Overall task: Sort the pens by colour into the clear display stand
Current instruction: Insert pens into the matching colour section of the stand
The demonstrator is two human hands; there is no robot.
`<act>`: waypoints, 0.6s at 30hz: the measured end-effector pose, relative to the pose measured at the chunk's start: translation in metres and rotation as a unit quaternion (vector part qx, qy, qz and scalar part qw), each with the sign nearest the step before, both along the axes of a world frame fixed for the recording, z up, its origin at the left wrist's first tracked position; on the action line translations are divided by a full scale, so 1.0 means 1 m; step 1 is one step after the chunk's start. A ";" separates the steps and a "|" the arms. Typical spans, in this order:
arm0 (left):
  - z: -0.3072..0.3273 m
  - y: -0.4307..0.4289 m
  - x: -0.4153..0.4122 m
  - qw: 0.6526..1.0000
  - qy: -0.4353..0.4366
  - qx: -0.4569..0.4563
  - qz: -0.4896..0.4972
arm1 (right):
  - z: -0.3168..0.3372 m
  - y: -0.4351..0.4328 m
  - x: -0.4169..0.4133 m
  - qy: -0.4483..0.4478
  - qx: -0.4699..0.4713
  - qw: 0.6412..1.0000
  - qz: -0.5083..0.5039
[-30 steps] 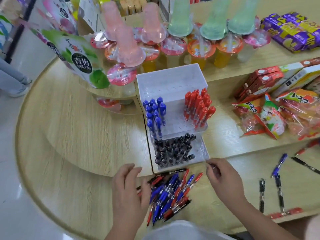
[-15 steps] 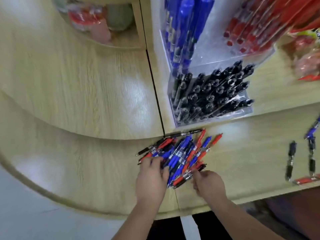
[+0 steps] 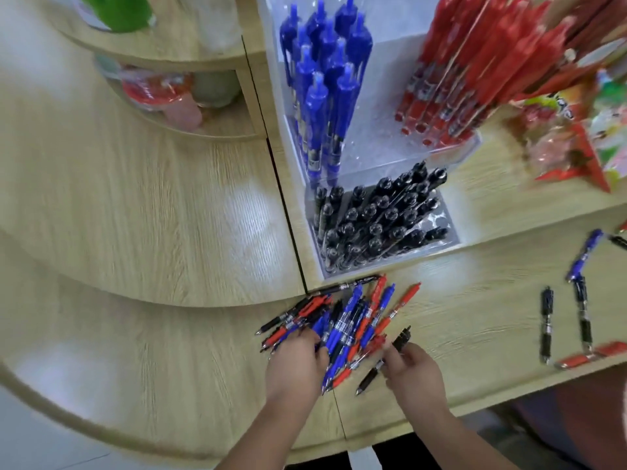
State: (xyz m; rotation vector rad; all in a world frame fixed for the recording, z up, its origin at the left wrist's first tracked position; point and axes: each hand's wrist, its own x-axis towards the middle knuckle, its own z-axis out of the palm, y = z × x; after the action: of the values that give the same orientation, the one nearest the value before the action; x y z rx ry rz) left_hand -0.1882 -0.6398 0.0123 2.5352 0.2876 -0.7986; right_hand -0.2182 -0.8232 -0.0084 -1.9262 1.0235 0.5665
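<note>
Black pen [image 3: 390, 356] pinched loosely in the right hand [image 3: 415, 369] beside the mixed pile [image 3: 342, 322]; left hand [image 3: 295, 359] lies spread flat on it. Dragging sideways could scatter pens away from the clear stand [image 3: 451, 228] just behind

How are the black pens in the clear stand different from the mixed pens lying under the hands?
The black pens stand upright, packed in the front tier of the clear stand; the loose pile lies flat on the wooden counter. The stand's group is one colour; the pile mixes red, blue and black. The left hand rests on the pile, while the right hand pinches one black pen. Both groups look like the same kind of click pen.
</note>
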 end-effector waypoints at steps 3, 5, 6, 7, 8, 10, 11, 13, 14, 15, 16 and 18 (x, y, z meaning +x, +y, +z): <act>0.033 0.010 -0.005 0.998 0.047 -0.034 0.039 | 0.037 -0.023 0.007 -0.056 0.055 0.997 0.015; 0.058 0.012 -0.008 0.996 0.058 -0.055 0.049 | 0.069 -0.041 0.015 -0.097 0.062 0.993 0.027; 0.072 0.011 -0.006 0.994 0.060 -0.073 0.051 | 0.083 -0.049 0.020 -0.118 0.062 0.990 0.033; 0.086 0.008 -0.003 0.993 0.056 -0.094 0.052 | 0.100 -0.058 0.026 -0.139 0.057 0.988 0.039; 0.098 0.005 0.000 0.991 0.047 -0.110 0.051 | 0.116 -0.066 0.034 -0.165 0.052 0.984 0.043; 0.127 -0.004 0.008 0.990 0.002 -0.129 0.049 | 0.148 -0.080 0.051 -0.220 0.032 0.972 0.078; 0.143 -0.010 0.012 0.987 -0.031 -0.144 0.059 | 0.163 -0.085 0.060 -0.242 0.024 0.965 0.102; 0.172 -0.023 0.025 0.976 -0.092 -0.180 0.081 | 0.186 -0.092 0.080 -0.289 0.000 0.945 0.155; 0.182 -0.027 0.032 0.970 -0.116 -0.192 0.090 | 0.194 -0.091 0.092 -0.310 -0.020 0.933 0.182; 0.191 -0.033 0.041 0.964 -0.143 -0.204 0.097 | 0.202 -0.090 0.103 -0.330 -0.037 0.920 0.208; 0.199 -0.039 0.051 0.956 -0.167 -0.216 0.104 | 0.210 -0.089 0.113 -0.344 -0.050 0.908 0.232; 0.215 -0.048 0.069 0.943 -0.208 -0.229 0.120 | 0.216 -0.083 0.132 -0.363 -0.061 0.888 0.275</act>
State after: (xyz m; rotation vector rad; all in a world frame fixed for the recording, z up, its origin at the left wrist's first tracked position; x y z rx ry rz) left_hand -0.1191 -0.6878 0.2274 2.1029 0.2308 -0.1916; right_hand -0.0863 -0.9063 0.2071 -2.2719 0.0255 0.0375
